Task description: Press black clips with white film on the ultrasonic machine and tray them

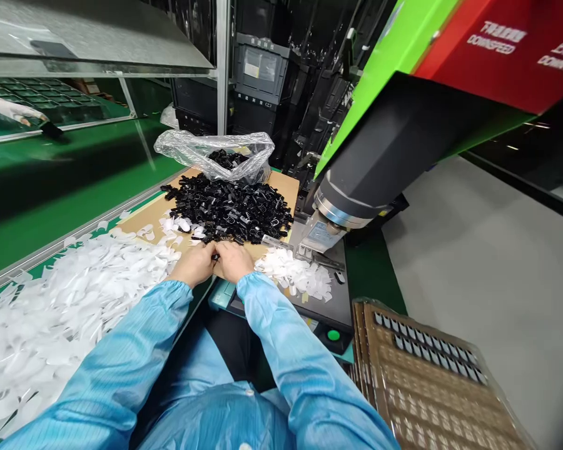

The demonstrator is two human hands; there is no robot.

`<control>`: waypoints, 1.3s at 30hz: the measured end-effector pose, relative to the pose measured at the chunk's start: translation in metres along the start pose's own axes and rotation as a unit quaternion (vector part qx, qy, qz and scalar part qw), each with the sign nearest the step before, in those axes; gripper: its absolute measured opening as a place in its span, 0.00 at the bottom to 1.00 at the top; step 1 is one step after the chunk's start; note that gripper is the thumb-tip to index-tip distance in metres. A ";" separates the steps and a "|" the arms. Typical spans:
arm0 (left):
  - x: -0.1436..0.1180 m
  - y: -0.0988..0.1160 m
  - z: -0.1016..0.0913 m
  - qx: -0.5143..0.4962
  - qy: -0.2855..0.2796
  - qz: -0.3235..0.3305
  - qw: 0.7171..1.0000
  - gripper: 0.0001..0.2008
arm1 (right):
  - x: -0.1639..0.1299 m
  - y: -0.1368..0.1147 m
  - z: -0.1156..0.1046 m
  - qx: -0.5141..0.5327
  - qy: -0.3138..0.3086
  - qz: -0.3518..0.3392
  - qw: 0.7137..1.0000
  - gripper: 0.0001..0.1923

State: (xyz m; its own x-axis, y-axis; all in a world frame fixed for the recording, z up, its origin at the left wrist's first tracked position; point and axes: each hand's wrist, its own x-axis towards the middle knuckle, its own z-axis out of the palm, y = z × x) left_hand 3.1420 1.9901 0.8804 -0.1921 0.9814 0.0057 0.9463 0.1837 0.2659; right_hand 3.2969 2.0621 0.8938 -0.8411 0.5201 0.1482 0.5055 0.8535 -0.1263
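Head view, fingers (214, 251) (both hands) touching black clips (229, 206)

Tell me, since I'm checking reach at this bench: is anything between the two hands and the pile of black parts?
Nothing visible. The left hand and right hand rest together at the near edge of the black parts pile, with only bare cardboard around them.

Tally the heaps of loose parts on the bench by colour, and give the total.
Black heaps: 1, the black clips just beyond the left hand and right hand.
White heaps: 2, the large white heap on the left and the small white heap by the press.
Total: 3
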 end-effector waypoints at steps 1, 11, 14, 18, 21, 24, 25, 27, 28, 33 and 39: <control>-0.001 0.001 0.000 0.000 -0.004 0.005 1.000 0.16 | -0.001 0.001 -0.001 0.000 -0.010 -0.003 1.000 0.14; -0.010 -0.011 0.008 -0.008 -0.058 0.052 0.997 0.21 | -0.072 0.020 -0.039 0.093 0.093 0.129 0.983 0.13; -0.007 0.016 0.002 -0.041 -0.041 0.060 0.997 0.22 | -0.122 0.052 -0.053 0.139 0.136 0.184 0.964 0.19; 0.016 0.084 -0.001 -0.157 0.001 0.103 0.982 0.22 | -0.174 0.107 -0.058 0.122 0.182 0.301 0.928 0.22; 0.045 0.141 0.009 -0.224 0.019 0.114 0.968 0.20 | -0.189 0.137 -0.056 0.103 0.203 0.348 0.909 0.22; 0.073 0.185 0.028 -0.262 0.035 0.127 0.956 0.16 | -0.187 0.149 -0.053 0.075 0.205 0.359 0.907 0.21; 0.080 0.196 0.034 -0.266 0.039 0.131 0.954 0.15 | -0.186 0.151 -0.051 0.061 0.200 0.362 0.909 0.20; 0.090 0.210 0.045 -0.263 0.041 0.142 0.953 0.14 | -0.182 0.153 -0.049 0.033 0.182 0.366 0.912 0.20; 0.094 0.214 0.048 -0.257 0.042 0.149 0.954 0.13 | -0.181 0.153 -0.048 0.021 0.172 0.366 0.914 0.19; 0.096 0.220 0.056 -0.205 0.059 0.212 0.954 0.14 | -0.177 0.155 -0.049 -0.035 0.117 0.349 0.929 0.20; 0.084 0.224 0.054 -0.036 0.083 0.282 0.955 0.18 | -0.175 0.151 -0.058 -0.084 0.096 0.333 0.934 0.22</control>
State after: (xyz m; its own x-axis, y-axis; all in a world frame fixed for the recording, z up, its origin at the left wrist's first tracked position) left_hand 3.3516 2.1165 0.8884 0.2994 0.8994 0.3187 0.8918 -0.3824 0.2416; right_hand 3.5315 2.1019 0.9054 -0.2869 0.9203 0.2659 0.9413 0.3223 -0.1000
